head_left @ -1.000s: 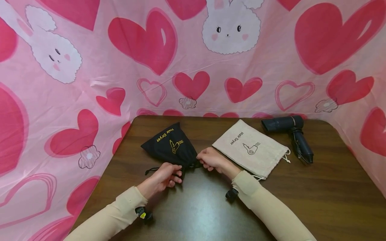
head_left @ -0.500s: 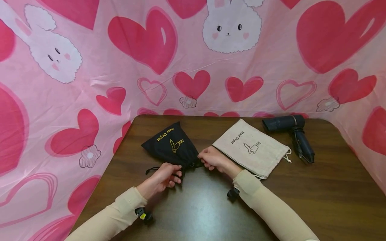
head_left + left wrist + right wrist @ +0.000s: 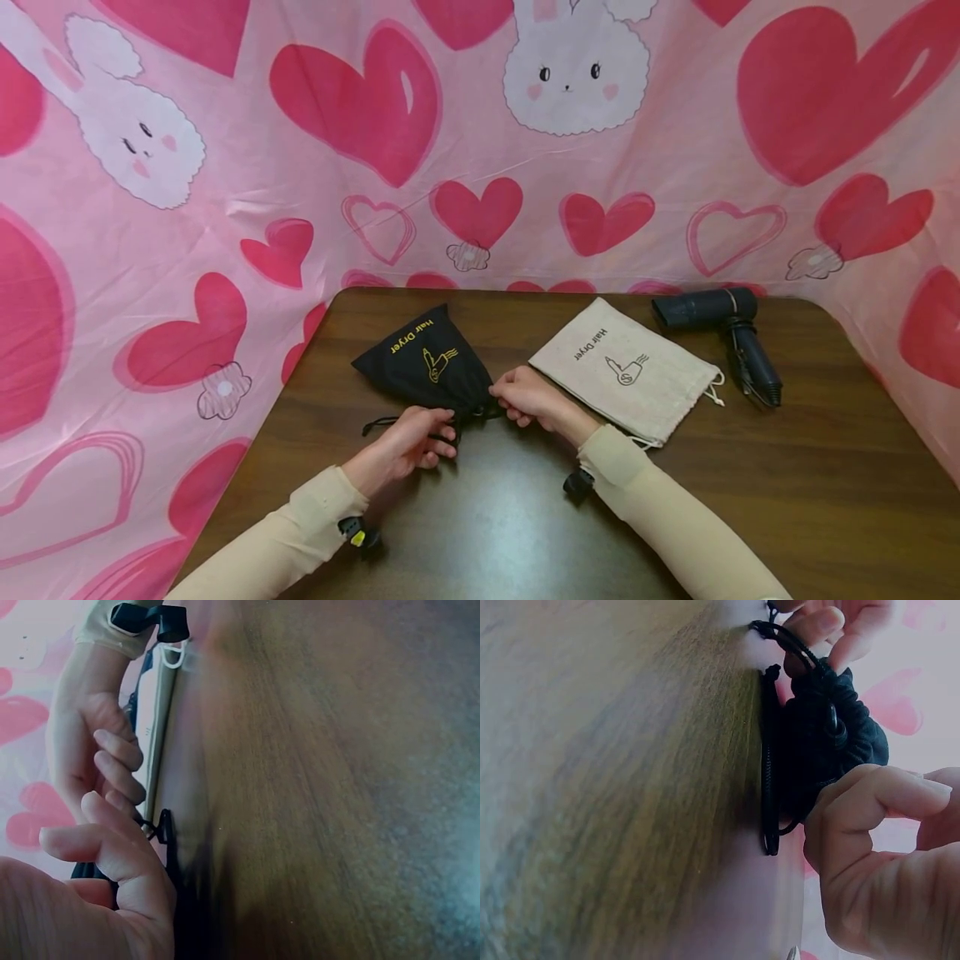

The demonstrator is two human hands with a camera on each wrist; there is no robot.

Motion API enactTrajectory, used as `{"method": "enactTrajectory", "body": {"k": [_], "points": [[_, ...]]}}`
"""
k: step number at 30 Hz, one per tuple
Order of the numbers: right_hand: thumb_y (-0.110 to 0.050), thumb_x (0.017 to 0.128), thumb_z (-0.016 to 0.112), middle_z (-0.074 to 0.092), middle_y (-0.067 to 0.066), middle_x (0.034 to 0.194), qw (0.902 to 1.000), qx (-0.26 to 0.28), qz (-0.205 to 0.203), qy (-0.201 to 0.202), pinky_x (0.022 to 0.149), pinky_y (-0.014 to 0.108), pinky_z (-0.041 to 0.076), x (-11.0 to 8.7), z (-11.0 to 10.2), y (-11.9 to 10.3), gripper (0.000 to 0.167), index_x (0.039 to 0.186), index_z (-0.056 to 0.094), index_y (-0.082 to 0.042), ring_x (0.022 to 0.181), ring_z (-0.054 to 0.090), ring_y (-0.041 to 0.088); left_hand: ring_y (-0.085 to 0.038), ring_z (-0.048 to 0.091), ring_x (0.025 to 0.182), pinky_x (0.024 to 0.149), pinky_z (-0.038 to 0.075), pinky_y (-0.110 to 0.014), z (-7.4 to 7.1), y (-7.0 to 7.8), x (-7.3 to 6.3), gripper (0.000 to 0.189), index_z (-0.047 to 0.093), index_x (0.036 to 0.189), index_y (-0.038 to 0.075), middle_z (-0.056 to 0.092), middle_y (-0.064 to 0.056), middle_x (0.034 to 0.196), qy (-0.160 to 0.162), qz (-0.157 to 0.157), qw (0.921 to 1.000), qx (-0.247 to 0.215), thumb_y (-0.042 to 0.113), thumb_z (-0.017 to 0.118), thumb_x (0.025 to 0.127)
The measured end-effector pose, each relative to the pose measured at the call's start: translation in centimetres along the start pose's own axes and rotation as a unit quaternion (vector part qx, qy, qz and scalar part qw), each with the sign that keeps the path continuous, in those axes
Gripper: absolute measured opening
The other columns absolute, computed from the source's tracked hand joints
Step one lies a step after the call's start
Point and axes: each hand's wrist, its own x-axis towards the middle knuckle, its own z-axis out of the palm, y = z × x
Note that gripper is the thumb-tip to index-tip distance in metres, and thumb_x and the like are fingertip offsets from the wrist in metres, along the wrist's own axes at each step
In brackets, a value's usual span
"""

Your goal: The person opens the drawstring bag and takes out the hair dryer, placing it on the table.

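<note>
A black drawstring bag (image 3: 408,358) with yellow "Hair Dryer" lettering and a dryer drawing lies on the table, its mouth gathered towards the person. My left hand (image 3: 411,439) pinches the left side of that mouth between thumb and fingers. On the other side, my right hand (image 3: 528,395) pinches the mouth's right edge. In the right wrist view the gathered cloth (image 3: 840,735) is bunched, with black cord loops (image 3: 771,765) hanging beside it. The fingertips' contact is partly hidden in both wrist views.
A flat beige drawstring bag (image 3: 626,367) printed "Hair Dryer" lies just right of my right hand. Beyond it, a dark hair dryer (image 3: 708,308) rests near the back right of the wooden table (image 3: 750,508). Pink heart-patterned cloth (image 3: 480,100) hangs behind and at the sides.
</note>
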Motion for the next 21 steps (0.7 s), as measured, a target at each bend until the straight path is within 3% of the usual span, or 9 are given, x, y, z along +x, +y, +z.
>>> {"method": "enactTrajectory", "body": {"k": [21], "points": [[-0.009,0.106,0.055,0.046,0.002,0.067,0.9997,0.024,0.002,0.006,0.041,0.019,0.032,0.07,-0.27,0.27,0.028,0.079,0.053,-0.004,0.046,0.036,0.008,-0.012,0.063,0.058,0.047,0.043,-0.019,0.22,0.14,0.07,0.022,0.059,0.114,-0.007,0.062,-0.005,0.079,-0.002,0.018,0.9996,0.02,0.014,0.054,0.108]]}}
